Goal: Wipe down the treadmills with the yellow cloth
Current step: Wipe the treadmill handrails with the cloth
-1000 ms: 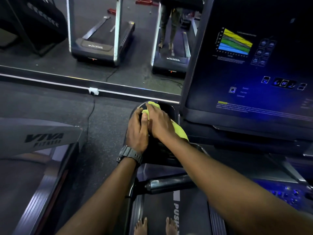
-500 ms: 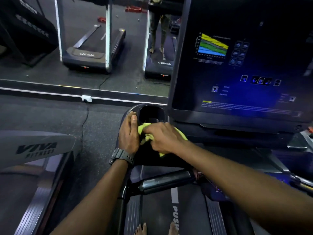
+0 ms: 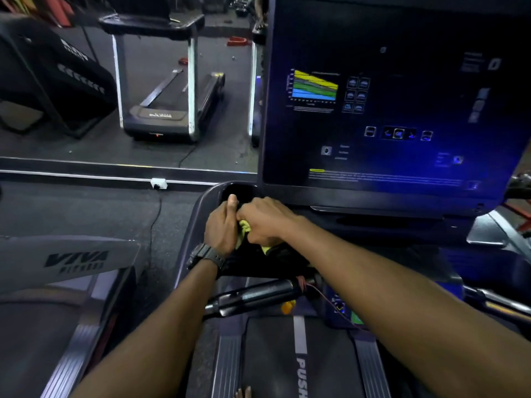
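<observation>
The right hand is bunching the yellow cloth on the treadmill console's left tray, hiding most of it. The left hand is curling against the cloth; whether it grips is unclear.

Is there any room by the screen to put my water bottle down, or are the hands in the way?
Crowded: the left hand and right hand bunch the yellow cloth on the console tray, just below the cup holder. Bare room: the cup holder behind the fingers, and the grey ledge under the screen on the right.

Treadmills on dark gym floor
</observation>
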